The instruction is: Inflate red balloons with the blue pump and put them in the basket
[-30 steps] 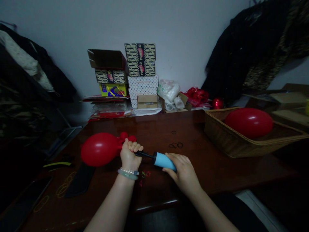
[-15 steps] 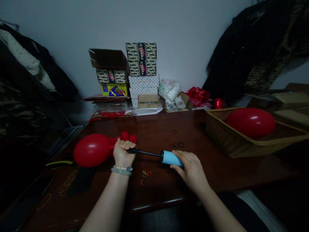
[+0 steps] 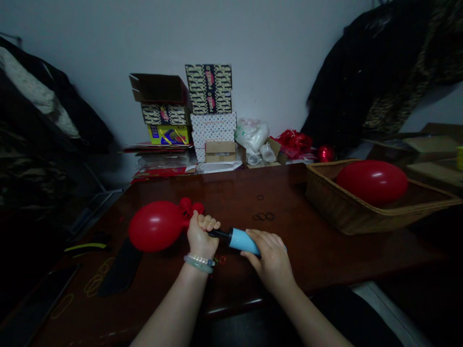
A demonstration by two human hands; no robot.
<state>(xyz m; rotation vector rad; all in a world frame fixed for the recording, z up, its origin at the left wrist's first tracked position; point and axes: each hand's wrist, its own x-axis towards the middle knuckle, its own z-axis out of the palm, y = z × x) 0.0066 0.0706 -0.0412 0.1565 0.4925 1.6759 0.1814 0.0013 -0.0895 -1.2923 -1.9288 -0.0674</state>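
Note:
My left hand (image 3: 200,235) is closed around the neck of a partly inflated red balloon (image 3: 155,225) and the black nozzle end of a hand pump. The balloon bulges out to the left of my fist, just above the dark wooden table (image 3: 289,241). My right hand (image 3: 269,258) grips the light blue pump (image 3: 243,240) by its body, close to my left hand, with only a short length of black rod showing between them.
A wicker basket (image 3: 325,207) at the right holds a large inflated red balloon (image 3: 372,181). Black rubber bands (image 3: 264,217) lie mid-table, coloured ones (image 3: 221,260) beside my left wrist. Stacked boxes (image 3: 210,111), plastic bags and red items line the wall. Dark flat objects (image 3: 121,265) lie at the left.
Half a second ago the pump rod was drawn out; now my right hand has pushed the blue body in toward my left hand. The balloon sits further right and looks a bit rounder.

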